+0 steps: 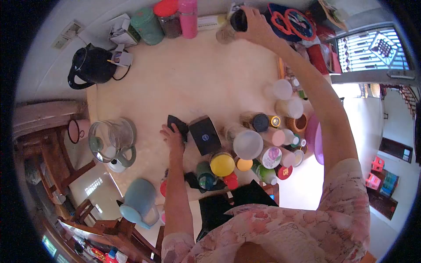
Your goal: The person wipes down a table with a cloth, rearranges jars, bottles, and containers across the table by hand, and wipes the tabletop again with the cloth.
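At the far side of the table, my right hand is closed around the dark lid of a see-through jar. The jar stands near the back wall, with a pale flat box beside it. Nearer to me, my left hand rests with bent fingers on a crumpled black cloth. Part of the cloth is hidden under the fingers. Just right of it is a black box with a small round mark on top.
Several jars and bottles crowd the right and near edges, including a white-lidded container and a yellow-lidded jar. A black kettle, a glass pitcher and a blue jug stand left. A pink canister stands at the back.
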A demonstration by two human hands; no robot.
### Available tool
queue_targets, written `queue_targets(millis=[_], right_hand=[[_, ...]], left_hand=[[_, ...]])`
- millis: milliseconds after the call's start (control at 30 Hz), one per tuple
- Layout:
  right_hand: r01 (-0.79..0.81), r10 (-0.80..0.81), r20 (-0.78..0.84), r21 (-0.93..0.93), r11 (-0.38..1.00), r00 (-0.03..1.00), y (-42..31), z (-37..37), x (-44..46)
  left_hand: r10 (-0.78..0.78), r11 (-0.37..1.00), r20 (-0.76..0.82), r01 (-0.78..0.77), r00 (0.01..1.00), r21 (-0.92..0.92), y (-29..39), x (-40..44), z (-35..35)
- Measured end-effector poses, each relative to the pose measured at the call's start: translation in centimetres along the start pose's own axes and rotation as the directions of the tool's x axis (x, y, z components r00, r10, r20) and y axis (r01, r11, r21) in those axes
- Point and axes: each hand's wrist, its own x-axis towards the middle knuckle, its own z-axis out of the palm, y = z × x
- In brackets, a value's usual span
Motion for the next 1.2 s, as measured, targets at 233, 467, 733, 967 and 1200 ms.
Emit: queue_targets(millis=[233,467,733,967,1200], right_hand=[[-0.119,0.135,0.094,-0.158,0.980,0.986,-2.1,4.7,9.5],[-0.127,0.143,0.193,-0.089,0.988,0.971,-2.5,6.4,13.1],[0.061,-0.056,0.069,-0.080,0.995,0.996,2.6,11.3,15.2],[0.179,-0.214,0.346,0.129,0.975,0.913,-2.1,3.5,4.6],[0.195,-0.410,0.641,0.381,0.904,0.649,-9.3,-6.3,-17.8]], left_hand=[[-0.007,0.988,-0.018,0.009,1.000,0.152,0.4,0.3,1.1],[-0.023,0.994,-0.129,0.009,0.991,-0.111,0.2,0.6,2.3],[-0.003,0.996,-0.277,0.029,0.961,0.089,0.3,0.9,3.5],[-0.003,1.000,-0.100,0.005,0.995,0.028,0.3,0.2,1.4],[0.005,1.000,-0.198,0.001,0.980,0.030,-0.2,1.0,3.7]])
